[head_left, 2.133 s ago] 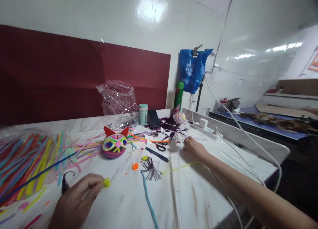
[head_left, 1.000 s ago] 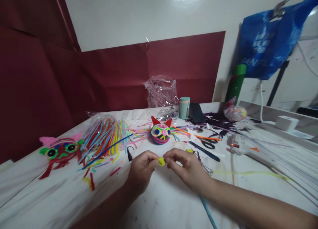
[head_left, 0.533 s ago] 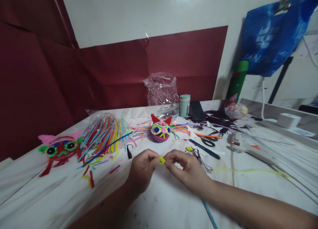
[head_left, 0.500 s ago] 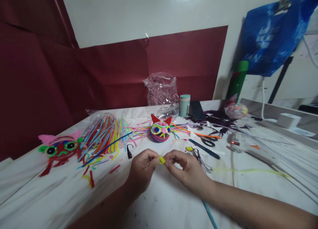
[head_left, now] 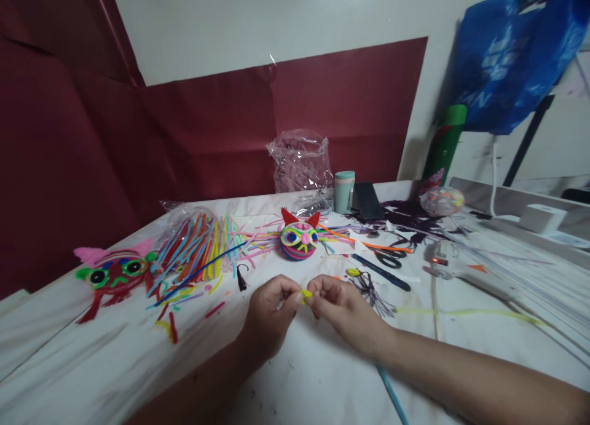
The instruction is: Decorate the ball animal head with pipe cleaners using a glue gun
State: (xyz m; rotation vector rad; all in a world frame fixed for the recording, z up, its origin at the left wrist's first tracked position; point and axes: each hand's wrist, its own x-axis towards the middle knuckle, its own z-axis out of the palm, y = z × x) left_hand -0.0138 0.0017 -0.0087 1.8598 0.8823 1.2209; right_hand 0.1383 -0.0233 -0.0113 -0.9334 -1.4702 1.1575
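Observation:
Between my two hands is a small yellow piece, pinched from both sides. The fingertips of my left hand close on its left side. My right hand grips its right side with thumb and fingers. Just beyond them sits a round striped cat-like head with red ears. A purple tassel with a yellow top lies to the right of my hands. Under my right forearm a blue strip sticks out.
Colourful pipe cleaners and a second decorated head lie left. On the right are a blue pen-like tool, black scissors, a glue gun and a phone. A green cup stands behind.
My right-hand fingers have closed in nearer to my left fingertips, and the yellow piece is turned and more covered. The whole view has shifted slightly.

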